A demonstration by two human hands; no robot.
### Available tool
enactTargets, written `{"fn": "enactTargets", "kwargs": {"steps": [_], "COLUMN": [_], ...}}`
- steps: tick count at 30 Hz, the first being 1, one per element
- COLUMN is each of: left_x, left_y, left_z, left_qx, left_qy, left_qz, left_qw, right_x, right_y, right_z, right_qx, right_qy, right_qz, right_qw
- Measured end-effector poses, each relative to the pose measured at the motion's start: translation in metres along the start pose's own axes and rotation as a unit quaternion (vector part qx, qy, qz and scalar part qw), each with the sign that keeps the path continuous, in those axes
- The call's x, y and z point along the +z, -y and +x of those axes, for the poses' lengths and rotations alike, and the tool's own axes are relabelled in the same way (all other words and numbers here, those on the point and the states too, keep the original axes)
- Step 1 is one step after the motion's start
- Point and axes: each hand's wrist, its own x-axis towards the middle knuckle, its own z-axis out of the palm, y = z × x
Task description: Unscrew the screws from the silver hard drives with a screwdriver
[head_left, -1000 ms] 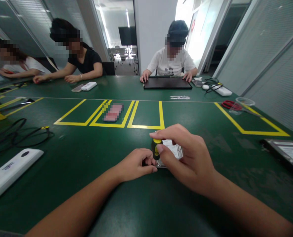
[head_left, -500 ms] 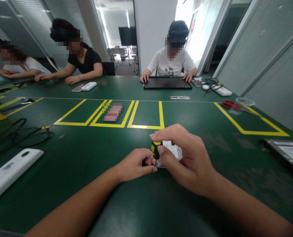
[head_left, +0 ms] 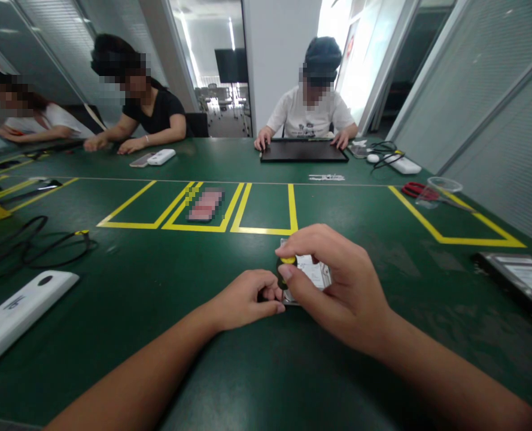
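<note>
My right hand (head_left: 337,281) pinches the short black-and-yellow handle of a screwdriver (head_left: 287,262) between thumb and fingers. The screwdriver stands upright over the near left corner of a small hard drive (head_left: 313,272) with a white label, which lies on the green table (head_left: 180,383). Its tip and part of the drive are hidden by my hands. My left hand (head_left: 252,299) is closed on the left edge of the hard drive, thumb at the near corner and the other fingers curled.
A larger hard drive (head_left: 521,281) lies at the right, a white device (head_left: 23,311) and black cables (head_left: 36,245) at the left. Yellow tape marks boxes ahead; one holds a pink phone-like object (head_left: 206,205). Red-handled scissors (head_left: 420,190) touch a clear cup (head_left: 445,185). Several people sit opposite.
The fingers of my right hand have shifted around the screwdriver handle, which looks turned. My left hand and the hard drive stay in place. A co-worker's hand at the left has moved right.
</note>
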Motion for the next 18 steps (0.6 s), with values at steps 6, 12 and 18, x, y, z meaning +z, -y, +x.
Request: {"fn": "enactTargets", "kwargs": {"steps": [6,12,18], "left_x": [-0.0010,-0.0012,-0.0016], "left_y": [-0.0029,0.0010,-0.0014], "left_z": [-0.0010,0.0006,-0.0009], "left_qx": [-0.001,-0.002,0.002], "left_qy": [-0.002,0.041,0.017], "left_qz": [0.018,0.020,0.040], "left_qw": [1.000,0.999,0.999], "right_x": [0.0002,-0.0006,0.0021], "right_y": [-0.0013,0.0002,-0.0015], "right_z": [-0.0001,-0.0017,-0.0011], "right_qx": [-0.005,0.009,0.003], "right_qy": [-0.004,0.004,-0.014], "right_qz": [-0.002,-0.001,-0.005], "right_qw": [1.000,1.000,1.000]}}
